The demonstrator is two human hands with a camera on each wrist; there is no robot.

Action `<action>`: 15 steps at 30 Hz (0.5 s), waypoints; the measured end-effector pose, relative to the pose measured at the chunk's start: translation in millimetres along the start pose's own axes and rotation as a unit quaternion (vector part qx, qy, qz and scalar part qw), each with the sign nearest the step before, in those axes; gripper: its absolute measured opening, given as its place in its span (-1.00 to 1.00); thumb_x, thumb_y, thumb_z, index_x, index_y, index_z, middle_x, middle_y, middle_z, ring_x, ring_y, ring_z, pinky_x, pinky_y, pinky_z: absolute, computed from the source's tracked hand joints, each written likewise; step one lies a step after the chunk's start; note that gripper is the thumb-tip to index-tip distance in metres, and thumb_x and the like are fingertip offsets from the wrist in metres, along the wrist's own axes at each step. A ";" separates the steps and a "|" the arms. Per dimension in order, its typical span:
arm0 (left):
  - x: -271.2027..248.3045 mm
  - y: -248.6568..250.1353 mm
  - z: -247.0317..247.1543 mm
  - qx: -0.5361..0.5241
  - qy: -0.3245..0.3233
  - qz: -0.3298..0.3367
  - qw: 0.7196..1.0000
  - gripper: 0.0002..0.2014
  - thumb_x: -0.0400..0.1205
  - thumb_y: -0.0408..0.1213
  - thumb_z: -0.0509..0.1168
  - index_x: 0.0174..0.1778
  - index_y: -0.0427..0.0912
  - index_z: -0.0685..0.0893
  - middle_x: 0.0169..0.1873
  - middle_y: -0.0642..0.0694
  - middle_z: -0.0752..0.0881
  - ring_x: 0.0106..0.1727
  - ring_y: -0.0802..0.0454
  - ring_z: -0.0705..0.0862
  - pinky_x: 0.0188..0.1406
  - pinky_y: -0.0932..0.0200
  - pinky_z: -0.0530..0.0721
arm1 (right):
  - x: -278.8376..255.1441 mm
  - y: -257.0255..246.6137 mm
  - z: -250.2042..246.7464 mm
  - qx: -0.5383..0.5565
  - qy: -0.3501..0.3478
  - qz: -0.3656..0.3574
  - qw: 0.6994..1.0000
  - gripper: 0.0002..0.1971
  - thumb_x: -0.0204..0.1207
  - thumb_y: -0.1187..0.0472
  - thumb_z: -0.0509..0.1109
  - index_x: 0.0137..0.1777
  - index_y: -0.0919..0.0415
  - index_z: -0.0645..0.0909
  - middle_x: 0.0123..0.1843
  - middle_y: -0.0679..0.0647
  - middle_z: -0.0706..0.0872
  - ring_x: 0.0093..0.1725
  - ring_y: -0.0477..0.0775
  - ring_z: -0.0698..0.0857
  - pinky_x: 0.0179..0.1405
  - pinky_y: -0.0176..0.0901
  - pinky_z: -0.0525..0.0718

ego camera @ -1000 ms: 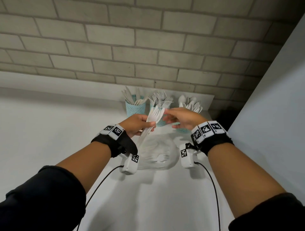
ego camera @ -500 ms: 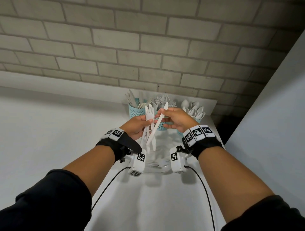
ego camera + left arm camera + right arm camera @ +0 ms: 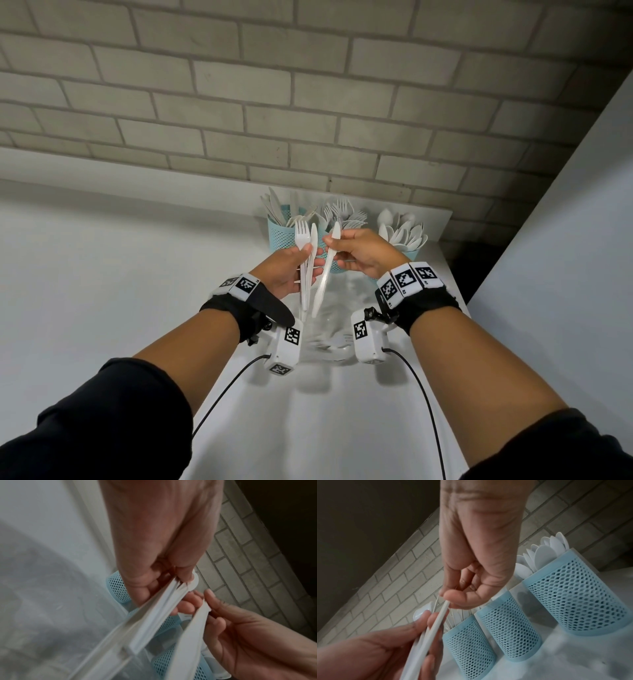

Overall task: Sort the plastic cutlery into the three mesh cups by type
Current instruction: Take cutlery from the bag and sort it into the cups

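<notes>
My left hand grips a small bundle of white plastic cutlery, a fork and a knife held upright; the bundle's handles run toward the left wrist camera. My right hand pinches a single white knife near its blade, just right of the bundle and tilted away from it; the same knife shows in the right wrist view. Behind the hands stand three blue mesh cups: knives in the left cup, forks in the middle cup, spoons in the right cup.
A crumpled clear plastic bag with some white cutlery in it lies on the white table below the hands. A brick wall rises right behind the cups. A white panel closes in the right side.
Both hands have risen from the bag toward the cups. My right hand has drawn one knife out of the bundle in my left hand and holds it apart.
</notes>
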State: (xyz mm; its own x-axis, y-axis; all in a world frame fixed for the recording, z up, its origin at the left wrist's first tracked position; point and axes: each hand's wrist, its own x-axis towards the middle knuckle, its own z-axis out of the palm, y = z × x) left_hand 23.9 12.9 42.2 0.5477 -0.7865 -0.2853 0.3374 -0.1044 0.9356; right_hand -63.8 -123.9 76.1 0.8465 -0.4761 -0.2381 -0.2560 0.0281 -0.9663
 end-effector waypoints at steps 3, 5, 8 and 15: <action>1.3 -1.2 1.1 -0.002 -0.001 0.008 1.000 -0.78 0.74 -0.14 0.10 0.01 -0.11 0.63 -0.23 -0.02 0.66 -0.27 0.15 0.61 -0.24 0.25 0.59 | 4.1 0.7 3.9 -0.005 -0.004 -0.007 1.000 -0.93 0.52 0.22 0.44 -0.11 0.22 0.68 -0.28 0.02 0.65 -0.39 -0.14 0.56 -0.43 -0.42 0.65; 1.7 -1.8 2.0 -0.003 -0.001 0.015 1.000 -0.80 0.74 -0.15 0.11 0.03 -0.15 0.60 -0.27 -0.03 0.62 -0.33 0.16 0.58 -0.32 0.28 0.58 | 6.2 0.3 9.2 -0.010 -0.012 -0.007 1.000 -0.94 0.51 0.23 0.44 -0.12 0.23 0.68 -0.30 0.02 0.68 -0.36 -0.12 0.57 -0.45 -0.43 0.63; 2.6 -2.1 1.7 -0.005 -0.022 0.028 0.999 -0.76 0.75 -0.14 0.07 0.11 -0.15 0.59 -0.17 -0.11 0.67 -0.19 0.04 0.65 -0.18 0.16 0.66 | 7.7 -1.4 17.9 -0.031 -0.021 -0.007 0.999 -0.96 0.50 0.26 0.45 -0.17 0.19 0.69 -0.31 -0.01 0.72 -0.33 -0.14 0.60 -0.46 -0.44 0.62; 0.8 5.6 -5.9 -0.039 -0.019 0.041 0.998 -0.69 0.78 -0.18 -0.06 0.20 -0.20 0.55 -0.16 -0.13 0.64 -0.20 0.02 0.60 -0.16 0.12 0.61 | 16.6 -7.8 29.1 -0.051 -0.007 -0.008 0.999 -0.96 0.56 0.28 0.38 -0.09 0.19 0.66 -0.26 0.03 0.70 -0.39 -0.14 0.59 -0.51 -0.43 0.59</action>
State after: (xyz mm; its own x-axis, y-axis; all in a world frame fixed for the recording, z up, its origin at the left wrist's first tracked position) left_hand 30.8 15.2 46.0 0.5475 -0.8130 -0.1983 0.3515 0.0084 0.9362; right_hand -34.1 -106.4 76.8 0.8566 -0.4643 -0.2250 -0.2880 -0.0684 -0.9552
